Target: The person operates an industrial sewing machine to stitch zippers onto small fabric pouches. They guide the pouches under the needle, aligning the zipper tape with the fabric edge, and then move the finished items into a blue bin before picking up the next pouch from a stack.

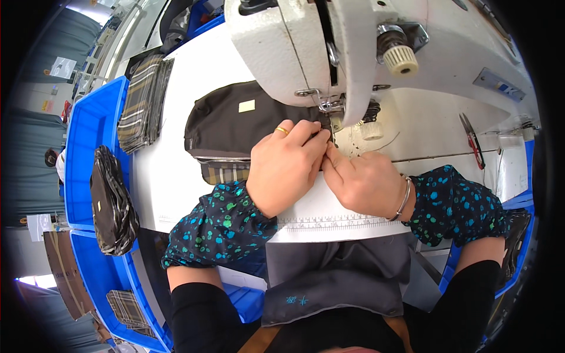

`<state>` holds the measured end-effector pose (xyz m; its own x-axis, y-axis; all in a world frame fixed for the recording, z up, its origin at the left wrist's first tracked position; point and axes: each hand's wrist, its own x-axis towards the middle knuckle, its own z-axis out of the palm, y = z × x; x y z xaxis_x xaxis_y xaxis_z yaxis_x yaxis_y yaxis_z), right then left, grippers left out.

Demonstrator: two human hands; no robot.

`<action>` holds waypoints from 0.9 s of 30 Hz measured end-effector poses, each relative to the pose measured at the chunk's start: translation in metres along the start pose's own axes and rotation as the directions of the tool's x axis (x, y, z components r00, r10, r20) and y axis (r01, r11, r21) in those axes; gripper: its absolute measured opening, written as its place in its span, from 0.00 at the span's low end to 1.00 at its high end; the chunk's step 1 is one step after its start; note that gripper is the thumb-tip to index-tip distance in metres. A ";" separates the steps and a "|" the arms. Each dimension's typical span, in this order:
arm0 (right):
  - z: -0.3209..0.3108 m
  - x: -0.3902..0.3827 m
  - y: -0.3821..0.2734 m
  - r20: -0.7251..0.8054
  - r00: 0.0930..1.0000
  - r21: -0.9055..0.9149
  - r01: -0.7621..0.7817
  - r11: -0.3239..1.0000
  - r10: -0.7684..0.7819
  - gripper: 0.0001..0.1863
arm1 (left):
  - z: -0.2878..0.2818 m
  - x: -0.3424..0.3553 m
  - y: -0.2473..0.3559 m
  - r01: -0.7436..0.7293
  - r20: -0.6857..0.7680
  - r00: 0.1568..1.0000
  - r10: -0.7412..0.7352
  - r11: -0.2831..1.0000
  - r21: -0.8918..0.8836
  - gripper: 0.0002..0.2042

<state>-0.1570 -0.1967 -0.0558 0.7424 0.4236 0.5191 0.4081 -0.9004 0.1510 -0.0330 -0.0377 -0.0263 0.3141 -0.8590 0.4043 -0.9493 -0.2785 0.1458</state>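
Note:
A white sewing machine [282, 47] stands over the table, its presser foot [329, 106] at the end of a dark brown fabric pouch [229, 123]. The pouch has a small pale yellow tag, a zipper along its front side and plaid fabric [226, 172] showing below. My left hand [284, 167] presses curled fingers on the pouch's right end, just in front of the presser foot. My right hand [364, 182] is closed at that same edge, fingertips touching the left hand's; what they pinch is partly hidden. A ruler strip [335, 225] runs along the near table edge.
Plaid stacked pieces [141, 103] lie at the back left, beside blue bins [88, 117], one with a dark pile [112, 200] on its edge. Red-handled scissors [474, 144] lie at the right. Another blue bin [518, 247] is at lower right. A person [59, 162] is at far left.

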 end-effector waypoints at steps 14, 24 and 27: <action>0.000 -0.002 -0.001 0.004 1.000 0.021 -0.002 1.000 0.001 0.15 | 0.011 -0.001 0.005 0.080 -0.017 0.996 -0.082 0.989 -0.122 0.14; 0.005 0.002 0.007 -0.013 0.999 0.054 -0.048 0.997 0.049 0.15 | 0.002 0.010 -0.005 0.119 0.003 0.993 -0.120 0.985 -0.123 0.07; 0.004 0.001 0.007 -0.004 0.998 0.065 -0.057 0.996 0.057 0.16 | -0.011 0.009 -0.007 0.193 0.073 0.980 -0.185 0.973 -0.125 0.08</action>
<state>-0.1512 -0.2016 -0.0572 0.7627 0.3708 0.5299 0.3986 -0.9147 0.0663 -0.0235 -0.0385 -0.0144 0.4826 -0.8218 0.3029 -0.8616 -0.3833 0.3329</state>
